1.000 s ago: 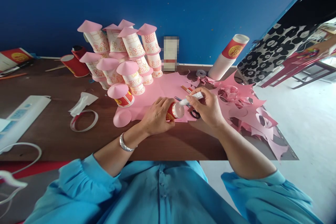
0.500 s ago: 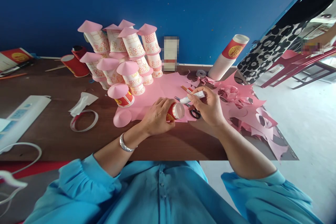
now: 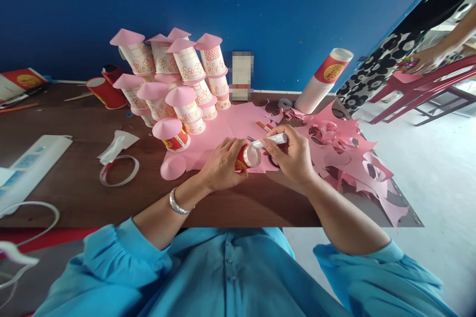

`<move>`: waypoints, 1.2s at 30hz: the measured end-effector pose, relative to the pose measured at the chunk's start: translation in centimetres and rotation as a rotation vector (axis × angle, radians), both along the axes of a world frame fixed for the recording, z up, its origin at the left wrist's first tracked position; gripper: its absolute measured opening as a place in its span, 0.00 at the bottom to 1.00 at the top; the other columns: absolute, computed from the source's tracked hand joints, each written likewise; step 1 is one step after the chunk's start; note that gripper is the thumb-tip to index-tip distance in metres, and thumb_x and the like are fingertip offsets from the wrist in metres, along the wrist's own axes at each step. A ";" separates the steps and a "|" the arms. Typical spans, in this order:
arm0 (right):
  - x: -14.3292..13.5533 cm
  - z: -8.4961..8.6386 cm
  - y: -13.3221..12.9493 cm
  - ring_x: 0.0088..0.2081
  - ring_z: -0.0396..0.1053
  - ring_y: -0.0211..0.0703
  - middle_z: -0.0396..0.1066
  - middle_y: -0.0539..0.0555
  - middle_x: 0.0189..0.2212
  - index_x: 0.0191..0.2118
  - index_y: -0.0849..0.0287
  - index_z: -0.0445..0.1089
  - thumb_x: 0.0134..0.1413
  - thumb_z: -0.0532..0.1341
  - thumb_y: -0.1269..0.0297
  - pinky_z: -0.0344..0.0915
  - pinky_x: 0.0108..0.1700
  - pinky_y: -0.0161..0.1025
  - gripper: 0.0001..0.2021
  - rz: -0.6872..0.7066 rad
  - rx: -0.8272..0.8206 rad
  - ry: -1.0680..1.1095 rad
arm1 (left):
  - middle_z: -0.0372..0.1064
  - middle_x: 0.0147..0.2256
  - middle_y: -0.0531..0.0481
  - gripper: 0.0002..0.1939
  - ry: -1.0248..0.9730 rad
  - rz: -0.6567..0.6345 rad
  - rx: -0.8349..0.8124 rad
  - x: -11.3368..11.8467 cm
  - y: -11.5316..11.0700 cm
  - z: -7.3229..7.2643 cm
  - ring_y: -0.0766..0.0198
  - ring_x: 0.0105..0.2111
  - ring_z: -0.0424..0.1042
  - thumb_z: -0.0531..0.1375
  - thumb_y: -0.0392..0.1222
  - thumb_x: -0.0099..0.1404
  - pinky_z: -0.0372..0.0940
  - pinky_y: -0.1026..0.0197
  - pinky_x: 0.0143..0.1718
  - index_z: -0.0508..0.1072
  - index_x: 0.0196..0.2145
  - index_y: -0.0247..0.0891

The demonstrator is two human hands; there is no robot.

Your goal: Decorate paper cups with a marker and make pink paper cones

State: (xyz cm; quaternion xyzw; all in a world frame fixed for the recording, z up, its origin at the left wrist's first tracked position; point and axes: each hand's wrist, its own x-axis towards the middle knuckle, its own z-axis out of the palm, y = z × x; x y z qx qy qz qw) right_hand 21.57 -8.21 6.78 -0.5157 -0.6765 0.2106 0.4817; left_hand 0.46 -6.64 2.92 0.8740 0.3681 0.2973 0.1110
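Note:
My left hand (image 3: 225,163) is wrapped round a short red paper cup (image 3: 241,157), whose white end faces right. A white glue stick (image 3: 274,139) is held in my right hand (image 3: 292,153), its tip at the upper rim of the cup. Beneath both lies a pink paper sheet (image 3: 230,121). Black-handled scissors (image 3: 273,161) are partly hidden under my right hand. Left of my left hand, a pink paper cone (image 3: 173,167) rests beside a red cup with a cone roof (image 3: 175,138).
Decorated cups with pink cone roofs (image 3: 181,99) stand stacked at the back. Pink scraps (image 3: 334,138) cover the right side, near a tall cup stack (image 3: 322,84). Left are tape (image 3: 119,184) and a power strip (image 3: 35,168). Another person's hand (image 3: 427,61) shows far right.
The glue stick in my right hand has moved left and down onto the cup's rim. The other person's arm has come further into view at the right.

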 end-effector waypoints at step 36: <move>-0.1 -0.2 0.0 0.30 0.68 0.40 0.73 0.49 0.31 0.38 0.54 0.70 0.64 0.67 0.58 0.62 0.34 0.39 0.07 0.068 0.133 -0.010 | 0.74 0.49 0.41 0.33 -0.043 -0.061 0.055 0.0 0.1 -0.7 0.47 0.48 0.75 0.65 0.33 0.53 0.74 0.49 0.42 0.61 0.56 0.41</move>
